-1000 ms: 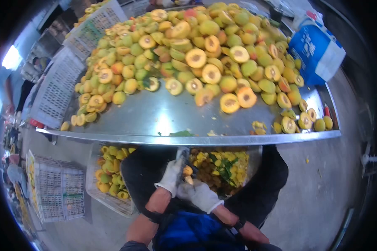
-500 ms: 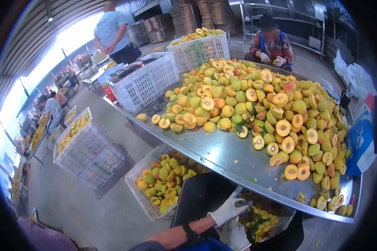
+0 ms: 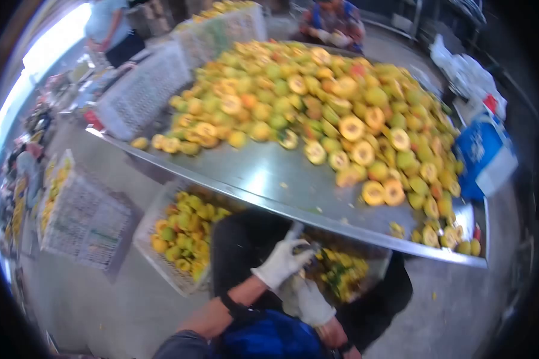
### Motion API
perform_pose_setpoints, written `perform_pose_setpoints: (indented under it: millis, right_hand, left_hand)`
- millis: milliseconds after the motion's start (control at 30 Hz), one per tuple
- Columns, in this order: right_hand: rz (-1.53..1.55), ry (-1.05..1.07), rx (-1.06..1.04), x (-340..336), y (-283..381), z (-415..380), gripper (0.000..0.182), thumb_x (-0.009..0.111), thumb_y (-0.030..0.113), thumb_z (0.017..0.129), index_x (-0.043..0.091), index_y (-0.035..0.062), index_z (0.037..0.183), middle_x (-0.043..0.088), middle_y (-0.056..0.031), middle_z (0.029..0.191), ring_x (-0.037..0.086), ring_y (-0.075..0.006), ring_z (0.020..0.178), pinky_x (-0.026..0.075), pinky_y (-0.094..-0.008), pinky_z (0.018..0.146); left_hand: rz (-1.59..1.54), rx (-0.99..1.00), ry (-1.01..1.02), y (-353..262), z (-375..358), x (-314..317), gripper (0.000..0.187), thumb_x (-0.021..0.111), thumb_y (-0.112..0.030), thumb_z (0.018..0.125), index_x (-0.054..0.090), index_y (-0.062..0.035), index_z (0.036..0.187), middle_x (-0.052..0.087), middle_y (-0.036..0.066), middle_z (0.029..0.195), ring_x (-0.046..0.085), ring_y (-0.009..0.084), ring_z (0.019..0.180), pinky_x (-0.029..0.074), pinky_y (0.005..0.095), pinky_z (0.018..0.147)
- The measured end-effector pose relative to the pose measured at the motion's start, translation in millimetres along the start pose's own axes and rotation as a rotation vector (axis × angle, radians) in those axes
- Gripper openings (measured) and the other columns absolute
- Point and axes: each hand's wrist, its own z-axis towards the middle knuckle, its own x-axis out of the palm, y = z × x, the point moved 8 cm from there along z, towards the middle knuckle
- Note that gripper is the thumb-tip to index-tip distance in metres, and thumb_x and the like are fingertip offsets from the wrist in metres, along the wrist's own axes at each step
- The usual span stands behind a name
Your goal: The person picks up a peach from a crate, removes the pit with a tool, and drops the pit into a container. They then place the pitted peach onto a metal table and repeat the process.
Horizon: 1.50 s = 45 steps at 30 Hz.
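Two gloved hands meet below the table edge: my left hand [image 3: 281, 263] grips what looks like a knife [image 3: 294, 230], fingers closed round it, while my right hand [image 3: 308, 299] cups something too blurred to name. Just beneath them sits a bin of scraps [image 3: 341, 275]; left of the grip, a crate of halved fruit [image 3: 182, 230]. Above, the steel table [image 3: 269, 179] carries the fruit heap [image 3: 317, 102]. I judge a fruit is being pitted; next calls for dropping the waste clear.
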Motion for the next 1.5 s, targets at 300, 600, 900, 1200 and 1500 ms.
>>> perform_pose_setpoints:
  millis: [300, 600, 900, 1200, 1500]
  right_hand:
    - [0.037, -0.078, -0.061, -10.2, 5.8, 5.1, 0.028, 0.045, 0.032, 0.1, 0.057, 0.0083, 0.091, 0.053, -0.0019, 0.069, 0.047, -0.0131, 0.053, 0.04, -0.0308, 0.051]
    - [-0.675, -0.338, -0.142, -27.9, 49.0, -8.1, 0.037, 0.051, 0.033, 0.095, 0.061, 0.0031, 0.114, 0.064, -0.0266, 0.102, 0.059, -0.0448, 0.099, 0.049, -0.0451, 0.081]
    - [-0.565, -0.433, -0.226, -30.2, 31.6, -5.7, 0.035, 0.052, 0.031, 0.094, 0.061, 0.0022, 0.113, 0.065, -0.0253, 0.096, 0.061, -0.0436, 0.092, 0.048, -0.0445, 0.078]
    - [-0.424, -0.43, -0.196, -28.0, 21.9, 7.5, 0.035, 0.048, 0.029, 0.096, 0.061, 0.0011, 0.112, 0.066, -0.0238, 0.096, 0.063, -0.0391, 0.091, 0.048, -0.0426, 0.079]
    - [-0.543, -0.292, -0.198, -18.8, 37.9, 1.7, 0.036, 0.045, 0.029, 0.096, 0.062, -0.0014, 0.105, 0.066, -0.0219, 0.087, 0.064, -0.0362, 0.085, 0.048, -0.0412, 0.077]
  left_hand:
    - [-0.52, 0.088, 0.118, 24.5, 12.8, 8.5, 0.044, 0.055, -0.038, 0.096, 0.063, 0.0048, 0.103, 0.067, 0.011, 0.092, 0.066, 0.0175, 0.083, 0.053, 0.0303, 0.077]
    - [-0.126, -0.101, -0.012, 47.2, 13.1, -3.8, 0.048, 0.05, -0.041, 0.099, 0.063, 0.005, 0.107, 0.068, 0.01, 0.088, 0.066, 0.0159, 0.078, 0.053, 0.0264, 0.074]
    - [-0.82, -0.189, -0.087, 77.5, 15.2, 11.6, 0.054, 0.041, -0.047, 0.101, 0.061, 0.0029, 0.109, 0.068, 0.013, 0.093, 0.067, 0.0209, 0.083, 0.056, 0.0316, 0.077]
    - [-0.7, -0.054, -0.164, 51.0, 6.3, 11.4, 0.04, 0.041, -0.033, 0.104, 0.059, 0.0006, 0.115, 0.066, 0.01, 0.102, 0.066, 0.0175, 0.09, 0.054, 0.0284, 0.081]
    - [-0.607, 0.077, -0.119, 57.4, 3.1, 7.9, 0.04, 0.044, -0.033, 0.102, 0.055, 0.0017, 0.12, 0.065, 0.012, 0.107, 0.065, 0.0175, 0.093, 0.054, 0.0294, 0.082]
